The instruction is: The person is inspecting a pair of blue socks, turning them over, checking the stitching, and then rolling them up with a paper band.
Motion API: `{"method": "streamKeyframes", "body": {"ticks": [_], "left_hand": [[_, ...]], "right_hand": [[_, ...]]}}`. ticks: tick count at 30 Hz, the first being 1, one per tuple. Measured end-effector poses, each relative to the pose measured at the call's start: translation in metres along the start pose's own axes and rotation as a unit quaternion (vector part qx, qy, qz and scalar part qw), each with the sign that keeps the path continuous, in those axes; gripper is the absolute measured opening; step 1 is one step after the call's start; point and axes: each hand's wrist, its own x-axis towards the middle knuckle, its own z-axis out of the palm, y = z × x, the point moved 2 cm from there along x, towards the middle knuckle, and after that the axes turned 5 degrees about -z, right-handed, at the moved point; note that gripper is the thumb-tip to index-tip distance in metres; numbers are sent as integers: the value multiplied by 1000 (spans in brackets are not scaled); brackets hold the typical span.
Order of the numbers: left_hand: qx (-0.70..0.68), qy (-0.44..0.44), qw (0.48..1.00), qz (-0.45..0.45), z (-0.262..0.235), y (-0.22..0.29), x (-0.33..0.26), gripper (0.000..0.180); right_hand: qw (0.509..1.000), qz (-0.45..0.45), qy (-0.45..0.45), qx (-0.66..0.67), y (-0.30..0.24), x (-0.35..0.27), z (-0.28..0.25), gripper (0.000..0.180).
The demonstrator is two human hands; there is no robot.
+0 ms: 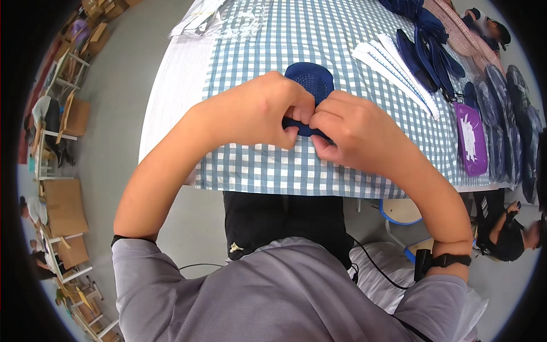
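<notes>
Dark blue insole (309,82) flat on the blue checked tablecloth (319,34), long axis running away from the body, rounded end pointing to the far side. Near end pinched between left hand (259,111) and right hand (353,134), fingers of both curled tight around it (knuckles nearly touching). Off to the right, well apart: white paper strips (393,65), dark blue straps (427,54), a purple packet (471,137), stacked dark insoles (507,108) at the table edge. Clear plastic bags (219,20) at the far left corner. Near end of insole hidden behind the fingers.
</notes>
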Motion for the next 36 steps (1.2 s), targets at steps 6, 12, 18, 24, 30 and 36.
{"method": "streamKeyframes", "body": {"ticks": [6,12,18,24,30,36], "left_hand": [[-19,-12,999,-35,-6,-6,8,16],[3,-5,996,-84,-13,-13,11,15],[92,81,991,52,-3,0,-2,22],[116,97,987,55,7,1,-6,30],[88,75,992,43,5,-6,5,31],[31,60,997,49,-5,-12,14,22]], "right_hand": [[994,75,-53,62,15,8,-4,18],[978,146,-57,137,32,20,-5,8],[974,161,-51,153,41,16,-3,10],[983,133,-32,119,35,10,-2,10],[998,-39,46,-2,16,-1,-6,14],[999,-24,24,-15,17,4,-2,17]]}}
